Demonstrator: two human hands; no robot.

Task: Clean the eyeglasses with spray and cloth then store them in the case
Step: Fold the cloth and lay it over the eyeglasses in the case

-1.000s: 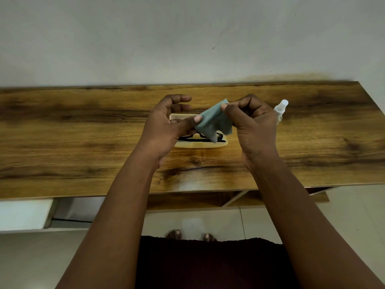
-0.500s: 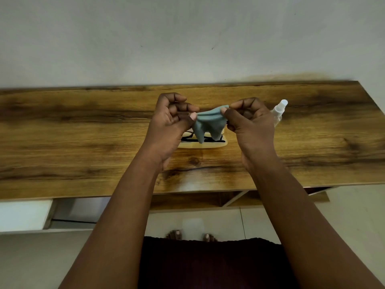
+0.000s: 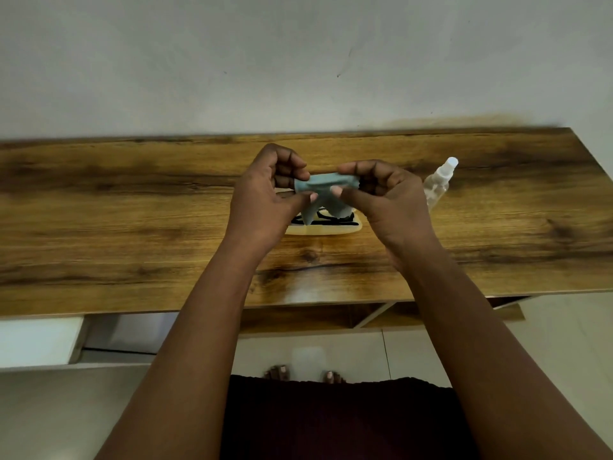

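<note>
A small teal cloth [image 3: 326, 194] hangs folded in the air above the table, pinched between both hands. My left hand [image 3: 265, 207] pinches its left end with thumb and fingers, and my right hand [image 3: 388, 207] pinches its right end. Below the cloth, black-framed eyeglasses [image 3: 326, 220] lie in an open cream case [image 3: 323, 230] on the wooden table [image 3: 132, 227]; my hands and the cloth hide most of both. A clear spray bottle [image 3: 439, 184] with a white cap lies on the table just right of my right hand.
The table stands against a pale wall [image 3: 298, 61]. Its right end is near the bottle and its front edge runs under my forearms. A lower shelf [image 3: 331, 318] shows beneath, and my feet [image 3: 302, 375] stand on the tiled floor.
My hands have drawn closer together, folding the cloth into a narrower bundle. My left hand went from touching the cloth with its thumb to pinching it. The bottle and case have not moved.
</note>
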